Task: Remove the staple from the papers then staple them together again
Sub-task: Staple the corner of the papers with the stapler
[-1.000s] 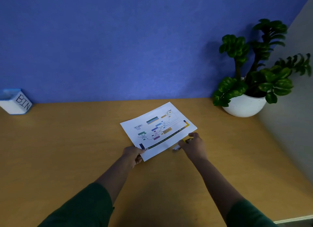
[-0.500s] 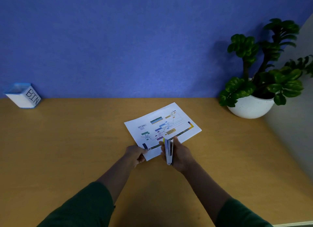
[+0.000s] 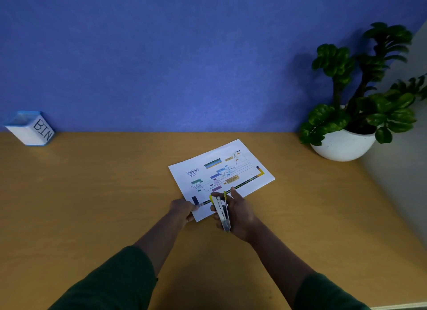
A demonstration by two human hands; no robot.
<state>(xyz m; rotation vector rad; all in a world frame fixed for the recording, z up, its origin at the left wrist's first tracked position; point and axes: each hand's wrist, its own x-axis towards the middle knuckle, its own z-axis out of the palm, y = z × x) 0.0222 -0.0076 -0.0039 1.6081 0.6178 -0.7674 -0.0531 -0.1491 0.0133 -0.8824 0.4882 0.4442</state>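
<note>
The papers point(image 3: 221, 171), white sheets with a coloured chart on top, lie on the wooden desk point(image 3: 92, 205) in front of me. My left hand point(image 3: 182, 209) pinches their near left corner. My right hand point(image 3: 240, 213) grips a silver stapler with yellow tips point(image 3: 222, 211), its nose pointing away from me over the near edge of the papers. The staple itself is too small to make out.
A white box with a blue rim marked BIN point(image 3: 31, 129) stands at the far left against the blue wall. A leafy plant in a white pot point(image 3: 344, 143) stands at the far right. A grey wall closes the right side.
My right hand picked up the stapler from beside the papers' right end and brought it left over their near edge. My left hand has kept hold of the corner.
</note>
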